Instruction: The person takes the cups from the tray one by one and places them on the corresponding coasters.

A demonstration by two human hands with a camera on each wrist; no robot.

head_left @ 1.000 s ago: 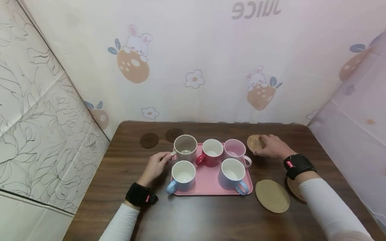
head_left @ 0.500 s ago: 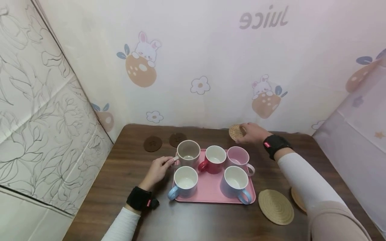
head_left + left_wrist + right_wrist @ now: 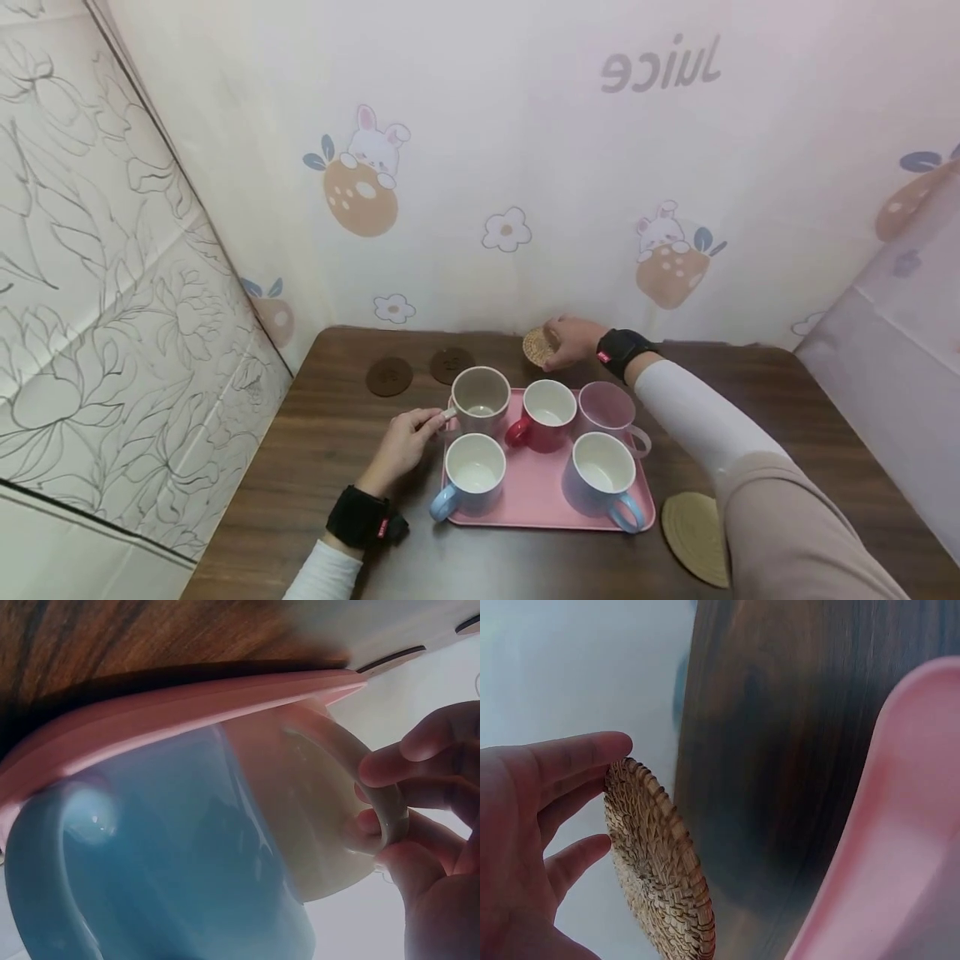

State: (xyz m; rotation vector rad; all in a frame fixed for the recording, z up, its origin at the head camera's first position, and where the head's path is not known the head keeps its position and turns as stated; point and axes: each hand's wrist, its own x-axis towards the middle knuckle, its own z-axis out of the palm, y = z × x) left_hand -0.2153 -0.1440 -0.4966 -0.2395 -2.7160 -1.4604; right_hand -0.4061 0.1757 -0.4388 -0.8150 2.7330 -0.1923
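A pink tray (image 3: 527,493) on the dark wooden table (image 3: 337,433) carries several mugs. My left hand (image 3: 408,437) pinches the handle (image 3: 379,802) of the beige mug (image 3: 480,396) at the tray's back left corner. A light blue mug (image 3: 472,475) stands in front of it and fills the left wrist view as a blue mug (image 3: 180,862). My right hand (image 3: 570,340) holds a small woven coaster (image 3: 537,346) behind the tray near the wall; in the right wrist view the woven coaster (image 3: 656,862) is tilted on edge against my fingers (image 3: 577,757).
A red mug (image 3: 546,412), a pink mug (image 3: 609,410) and a lavender mug with a blue handle (image 3: 603,471) also stand on the tray. Two dark round coasters (image 3: 389,377) lie at the back left. A larger woven coaster (image 3: 693,525) lies right of the tray.
My right hand has carried the small woven coaster from the right of the tray leftward along the back, to behind the red mug. My left hand stays on the beige mug's handle.
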